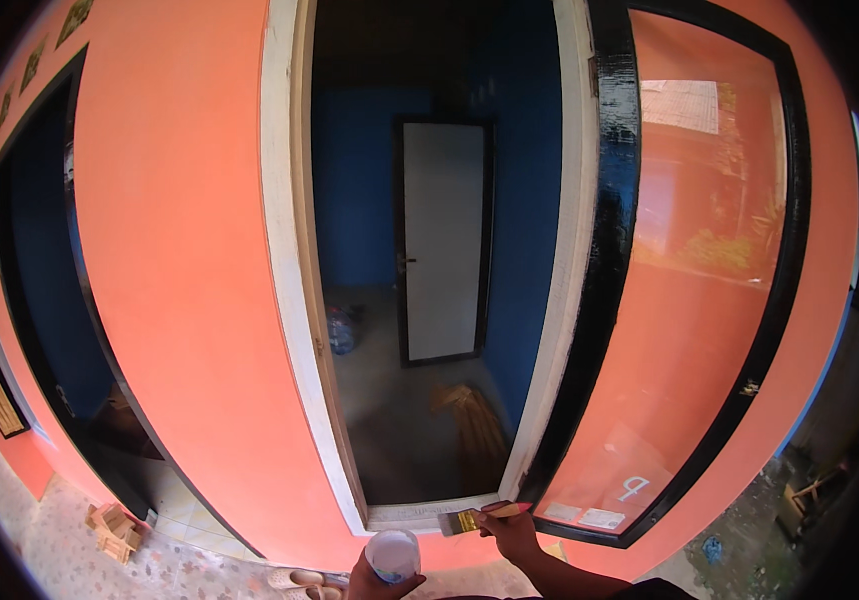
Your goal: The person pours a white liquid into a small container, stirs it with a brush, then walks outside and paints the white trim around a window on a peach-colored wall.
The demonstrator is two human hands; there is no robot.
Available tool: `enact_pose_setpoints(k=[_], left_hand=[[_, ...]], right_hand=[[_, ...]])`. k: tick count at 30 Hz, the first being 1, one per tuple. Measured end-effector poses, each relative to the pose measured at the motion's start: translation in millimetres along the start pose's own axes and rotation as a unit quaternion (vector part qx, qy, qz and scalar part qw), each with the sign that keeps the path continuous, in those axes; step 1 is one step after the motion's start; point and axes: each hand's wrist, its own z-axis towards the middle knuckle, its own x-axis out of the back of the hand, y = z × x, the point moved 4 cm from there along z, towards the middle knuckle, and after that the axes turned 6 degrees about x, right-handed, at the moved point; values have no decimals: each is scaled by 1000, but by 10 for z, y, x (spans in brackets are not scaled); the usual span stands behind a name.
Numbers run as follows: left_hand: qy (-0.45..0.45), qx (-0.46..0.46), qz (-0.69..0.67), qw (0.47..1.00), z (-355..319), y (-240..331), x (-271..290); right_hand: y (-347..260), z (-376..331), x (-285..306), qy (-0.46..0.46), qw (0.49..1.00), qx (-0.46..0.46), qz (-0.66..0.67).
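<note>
Nearest, at the lower edge: left hand point(367, 582) wrapped around a small round white plastic cup point(392, 555), grip clamped on its side, cup upright and seen from above. Just beside it, right hand point(511, 532) with fingers pinched together on the handle of a flat paintbrush with a brass-coloured ferrule point(464, 521), bristles pointing left and touching the bottom of the unpainted white wooden window frame point(419, 514). Immediately right of the brush, the glossy black-painted frame point(609, 270) of a neighbouring pane of reflective glass point(694, 300), its black edge meeting the white one along one upright. Left of the opening, a broad orange plastered wall point(179, 280), then another black-edged opening point(39, 290). Below, speckled paving point(79, 560) with small wooden blocks point(114, 528) lying on it, well apart from the hands. Through the white-framed opening, bare grey floor with open room, loose wooden strips point(474, 420) near the right side, blue walls, and farthest back a closed white door in a dark frame point(442, 240).
</note>
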Motion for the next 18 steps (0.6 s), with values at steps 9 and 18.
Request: enact_pose_setpoints(k=[9, 18], left_hand=[[-12, -20, 64, 998, 48, -199, 101], [-30, -10, 61, 998, 38, -168, 225]], right_hand=[[3, -95, -100, 19, 1000, 0, 13], [35, -143, -186, 16, 1000, 4, -9]])
